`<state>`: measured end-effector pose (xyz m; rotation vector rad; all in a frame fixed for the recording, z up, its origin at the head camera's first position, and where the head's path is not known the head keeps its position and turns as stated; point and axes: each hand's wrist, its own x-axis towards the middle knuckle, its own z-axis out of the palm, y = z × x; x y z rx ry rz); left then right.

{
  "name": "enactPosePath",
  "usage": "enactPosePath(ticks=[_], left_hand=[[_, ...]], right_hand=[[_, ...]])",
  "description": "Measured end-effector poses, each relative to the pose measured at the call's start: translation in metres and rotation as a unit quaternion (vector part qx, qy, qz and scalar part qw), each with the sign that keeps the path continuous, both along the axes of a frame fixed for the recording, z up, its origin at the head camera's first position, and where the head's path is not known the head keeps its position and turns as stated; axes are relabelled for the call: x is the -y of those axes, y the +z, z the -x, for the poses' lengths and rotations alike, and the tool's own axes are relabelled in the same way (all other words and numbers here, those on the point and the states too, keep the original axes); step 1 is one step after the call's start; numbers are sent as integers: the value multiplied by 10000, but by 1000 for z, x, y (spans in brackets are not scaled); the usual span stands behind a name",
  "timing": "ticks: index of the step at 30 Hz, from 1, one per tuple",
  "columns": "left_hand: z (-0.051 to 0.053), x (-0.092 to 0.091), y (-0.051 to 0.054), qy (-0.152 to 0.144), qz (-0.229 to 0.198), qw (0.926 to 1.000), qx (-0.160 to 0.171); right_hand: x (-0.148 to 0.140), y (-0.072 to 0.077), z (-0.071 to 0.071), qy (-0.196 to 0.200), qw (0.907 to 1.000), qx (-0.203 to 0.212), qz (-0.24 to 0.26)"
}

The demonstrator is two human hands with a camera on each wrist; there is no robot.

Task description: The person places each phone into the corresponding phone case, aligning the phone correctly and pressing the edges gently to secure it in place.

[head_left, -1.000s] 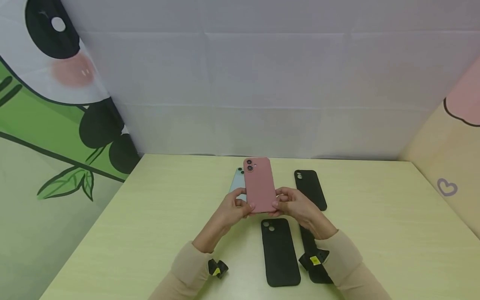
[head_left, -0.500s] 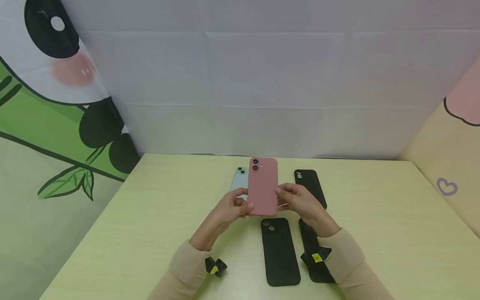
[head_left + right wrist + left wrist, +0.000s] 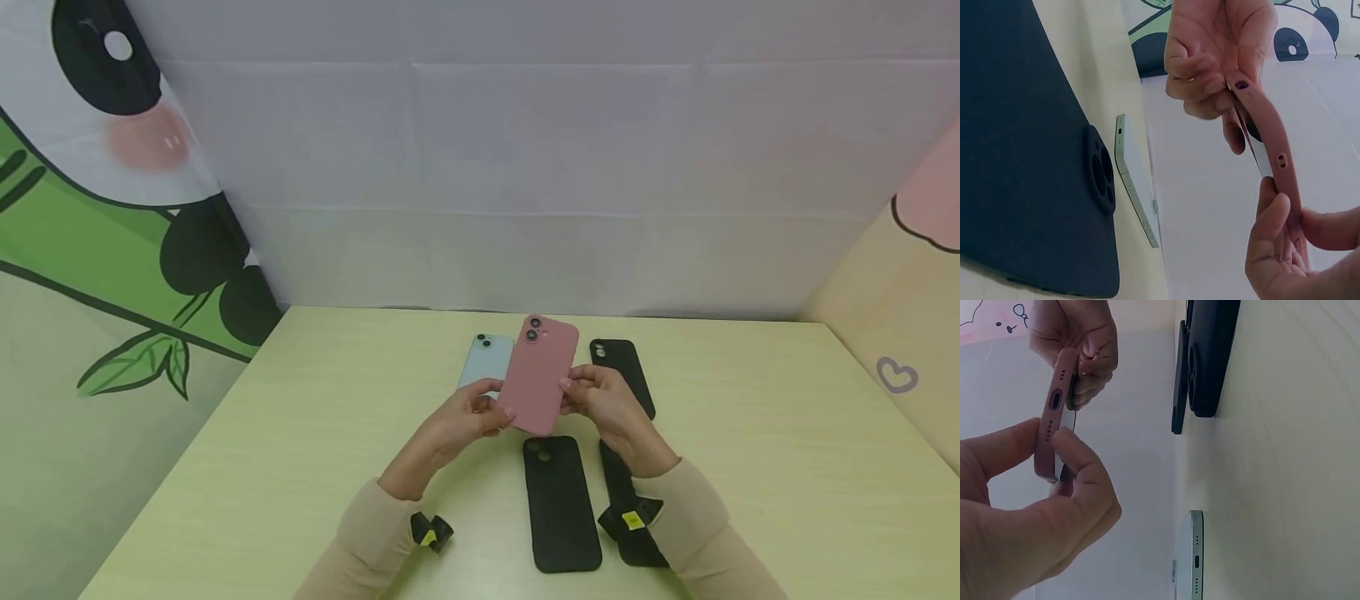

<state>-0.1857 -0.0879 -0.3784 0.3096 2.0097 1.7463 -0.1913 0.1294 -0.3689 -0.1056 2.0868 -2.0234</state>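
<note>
A phone in a pink case [image 3: 538,375] is held above the table, back and cameras facing the head camera, top leaning right. My left hand [image 3: 459,427] pinches its lower left corner between thumb and fingers. With thumb and fingers, my right hand [image 3: 611,412] grips its right edge. The left wrist view shows the pink case's bottom edge [image 3: 1055,403] with its port opening. In the right wrist view, the case's side [image 3: 1275,137] looks bowed, and a pale flat surface shows along its inner edge. Behind my left hand lies a light blue phone [image 3: 482,360].
On the pale table [image 3: 247,467] a black phone case [image 3: 562,508] lies nearest the front. Another black case [image 3: 621,375] lies at the back right. A third black one [image 3: 617,479] is partly hidden under my right wrist. A grey-white backdrop [image 3: 480,183] rises behind the table.
The pink-cased phone has moved right and tilted its top to the right, uncovering more of the light blue phone. My right hand has shifted from its lower corner up along its right edge.
</note>
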Motion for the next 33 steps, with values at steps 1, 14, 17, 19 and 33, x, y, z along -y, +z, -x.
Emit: enactPosePath(ticks=[1, 14, 17, 19, 33], left_hand=[[0, -1, -1, -1, -25, 10000, 51], [-5, -14, -5, 421, -834, 9953, 238], [-6, -14, -4, 611, -743, 9953, 78], [-7, -12, -3, 692, -687, 9952, 24], [1, 6, 6, -218, -453, 9987, 7]], right_hand=[[0, 0, 0, -42, 10000, 3, 49], [3, -2, 2, 71, 9990, -15, 444], [3, -3, 2, 182, 9987, -35, 482], [2, -3, 3, 248, 9988, -32, 427], [-8, 0, 8, -753, 9933, 112, 875]])
